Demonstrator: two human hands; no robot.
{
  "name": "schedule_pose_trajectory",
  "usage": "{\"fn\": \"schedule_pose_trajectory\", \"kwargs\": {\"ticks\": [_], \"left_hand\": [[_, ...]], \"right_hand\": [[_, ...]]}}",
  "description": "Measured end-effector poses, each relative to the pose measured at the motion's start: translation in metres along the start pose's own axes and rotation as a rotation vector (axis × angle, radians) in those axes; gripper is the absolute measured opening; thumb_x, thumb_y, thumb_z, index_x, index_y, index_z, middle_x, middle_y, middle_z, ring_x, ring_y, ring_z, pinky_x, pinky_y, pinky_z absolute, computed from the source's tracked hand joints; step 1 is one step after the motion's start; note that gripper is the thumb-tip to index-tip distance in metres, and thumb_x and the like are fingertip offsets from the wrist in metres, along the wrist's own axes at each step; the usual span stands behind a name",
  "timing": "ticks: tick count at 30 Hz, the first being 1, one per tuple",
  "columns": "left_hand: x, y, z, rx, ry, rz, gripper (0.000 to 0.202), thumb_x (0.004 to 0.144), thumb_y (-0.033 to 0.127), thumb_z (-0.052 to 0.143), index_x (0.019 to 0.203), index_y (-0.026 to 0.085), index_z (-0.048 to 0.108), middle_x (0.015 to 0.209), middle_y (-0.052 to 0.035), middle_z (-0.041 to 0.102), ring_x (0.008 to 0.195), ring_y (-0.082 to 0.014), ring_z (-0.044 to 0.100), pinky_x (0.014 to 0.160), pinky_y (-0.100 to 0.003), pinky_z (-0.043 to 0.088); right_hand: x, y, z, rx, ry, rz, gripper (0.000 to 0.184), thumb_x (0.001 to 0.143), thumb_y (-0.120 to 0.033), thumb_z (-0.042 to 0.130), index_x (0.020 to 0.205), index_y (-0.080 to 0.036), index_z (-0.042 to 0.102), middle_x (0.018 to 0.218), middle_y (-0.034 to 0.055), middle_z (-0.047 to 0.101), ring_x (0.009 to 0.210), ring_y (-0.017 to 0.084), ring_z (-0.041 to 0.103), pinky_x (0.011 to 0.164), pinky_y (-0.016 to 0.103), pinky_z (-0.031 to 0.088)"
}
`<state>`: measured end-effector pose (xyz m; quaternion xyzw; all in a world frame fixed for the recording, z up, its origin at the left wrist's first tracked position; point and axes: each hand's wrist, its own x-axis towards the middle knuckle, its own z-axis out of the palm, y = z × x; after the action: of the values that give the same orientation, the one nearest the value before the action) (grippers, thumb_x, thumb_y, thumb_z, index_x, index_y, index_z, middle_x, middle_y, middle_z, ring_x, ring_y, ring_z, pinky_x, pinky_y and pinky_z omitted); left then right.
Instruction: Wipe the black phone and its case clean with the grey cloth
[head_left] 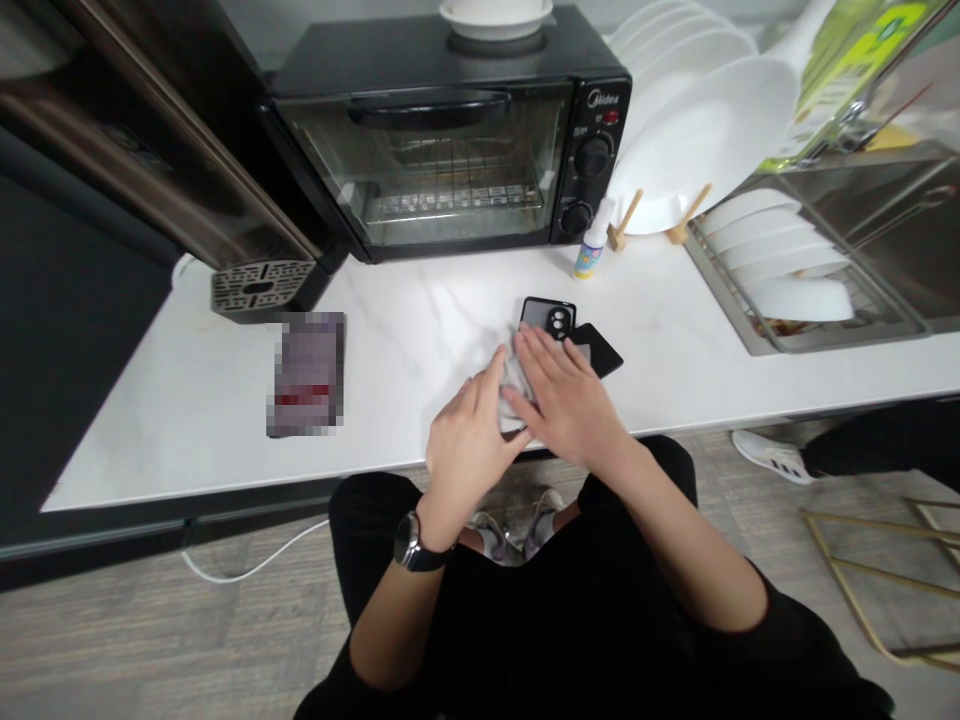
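The white marble tabletop spans the scene. A black Midea toaster oven stands at its far edge, and a stainless dish rack holding white plates sits at far right. A small spray bottle stands between these two units. A pixelated object, which cannot be identified, lies on the left.

The work area is at centre, toward the near edge. A black smartphone lies back upward, its dual camera lenses exposed. A flat black panel, possibly a phone case, lies against its right side. A crumpled grey cloth lies just near of the phone.

The left hand is closed up, fingers together, against the cloth; whether it pinches cannot be determined. The right hand lies spread and flat on the cloth, its fingertips at the phone's near edge.

The step in hand appears to be cloth handling at the phone. The next move calls for the cloth to be positioned on the phone's surface.
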<state>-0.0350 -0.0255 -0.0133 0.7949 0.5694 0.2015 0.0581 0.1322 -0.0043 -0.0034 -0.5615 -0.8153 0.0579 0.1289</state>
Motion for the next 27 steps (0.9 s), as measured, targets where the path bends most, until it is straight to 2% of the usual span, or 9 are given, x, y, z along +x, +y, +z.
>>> {"fn": "schedule_pose_trajectory", "kwargs": {"ticks": [3,6,8,11,13,15,20,22,27], "left_hand": [[0.001,0.002,-0.002,0.0,0.013,0.011,0.099,0.092,0.061,0.075,0.168,0.019,0.029,0.145,-0.0126,0.069,0.121,-0.0285,0.073,0.093,-0.034,0.062],[0.001,0.002,-0.003,0.002,0.016,0.013,0.099,0.092,0.062,0.075,0.168,0.018,0.028,0.143,-0.0118,0.07,0.121,-0.0283,0.073,0.092,-0.034,0.062],[0.001,0.002,-0.002,0.008,0.01,0.011,0.093,0.095,0.054,0.073,0.168,0.019,0.029,0.145,-0.0119,0.069,0.119,-0.0277,0.074,0.092,-0.034,0.063],[0.0,0.0,-0.001,0.024,-0.008,0.004,0.073,0.102,0.028,0.061,0.168,0.021,0.031,0.149,-0.0099,0.066,0.11,-0.0233,0.076,0.089,-0.031,0.063],[0.0,-0.001,0.0,0.024,-0.01,0.005,0.07,0.101,0.021,0.057,0.167,0.023,0.032,0.152,-0.0086,0.065,0.109,-0.0222,0.076,0.089,-0.031,0.063],[0.0,0.0,-0.001,0.017,-0.009,0.017,0.076,0.1,0.033,0.065,0.167,0.021,0.032,0.151,-0.0093,0.065,0.114,-0.025,0.075,0.092,-0.033,0.063],[0.001,0.003,-0.004,0.013,0.001,0.023,0.097,0.093,0.061,0.074,0.168,0.018,0.03,0.144,-0.0115,0.07,0.121,-0.028,0.072,0.094,-0.034,0.062],[0.002,0.003,-0.003,0.013,0.002,0.022,0.095,0.094,0.057,0.074,0.168,0.018,0.029,0.144,-0.0115,0.07,0.12,-0.0278,0.073,0.092,-0.034,0.062],[0.0,0.0,0.001,0.013,0.019,0.004,0.072,0.101,0.024,0.06,0.167,0.02,0.032,0.152,-0.0094,0.065,0.11,-0.0229,0.076,0.089,-0.032,0.063]], "right_hand": [[0.013,0.039,-0.003,-0.018,0.037,0.219,0.072,0.11,-0.047,0.03,0.167,-0.003,0.03,0.176,0.0182,0.028,0.164,0.034,0.029,0.132,0.057,0.029],[0.019,0.043,0.0,-0.038,0.082,0.324,0.073,0.109,-0.045,0.031,0.167,0.0,0.028,0.175,0.0245,0.026,0.164,0.041,0.027,0.129,0.065,0.028],[0.014,0.021,0.005,-0.037,0.111,0.244,0.073,0.108,-0.044,0.034,0.165,0.001,0.031,0.175,0.0257,0.026,0.165,0.041,0.023,0.13,0.067,0.023],[0.0,-0.018,0.009,0.002,0.055,-0.014,0.069,0.107,-0.037,0.036,0.164,0.001,0.035,0.176,0.0218,0.027,0.166,0.034,0.022,0.134,0.056,0.022],[-0.005,-0.022,0.008,0.022,0.009,-0.126,0.067,0.108,-0.036,0.034,0.164,-0.001,0.036,0.176,0.0186,0.03,0.166,0.029,0.024,0.135,0.05,0.023],[-0.003,-0.005,0.005,0.029,0.014,-0.108,0.067,0.11,-0.042,0.032,0.166,-0.005,0.035,0.175,0.0163,0.032,0.165,0.028,0.028,0.135,0.05,0.023],[0.018,0.049,0.001,0.014,0.09,0.193,0.073,0.109,-0.05,0.03,0.169,-0.009,0.028,0.176,0.0189,0.027,0.165,0.039,0.025,0.128,0.069,0.029],[0.018,0.037,0.004,-0.021,0.091,0.204,0.074,0.108,-0.048,0.032,0.167,-0.003,0.03,0.176,0.0223,0.025,0.166,0.042,0.02,0.129,0.07,0.024],[0.004,-0.019,0.01,0.01,0.001,-0.128,0.07,0.106,-0.038,0.037,0.166,0.0,0.032,0.176,0.0193,0.028,0.167,0.031,0.019,0.136,0.054,0.019]]}}
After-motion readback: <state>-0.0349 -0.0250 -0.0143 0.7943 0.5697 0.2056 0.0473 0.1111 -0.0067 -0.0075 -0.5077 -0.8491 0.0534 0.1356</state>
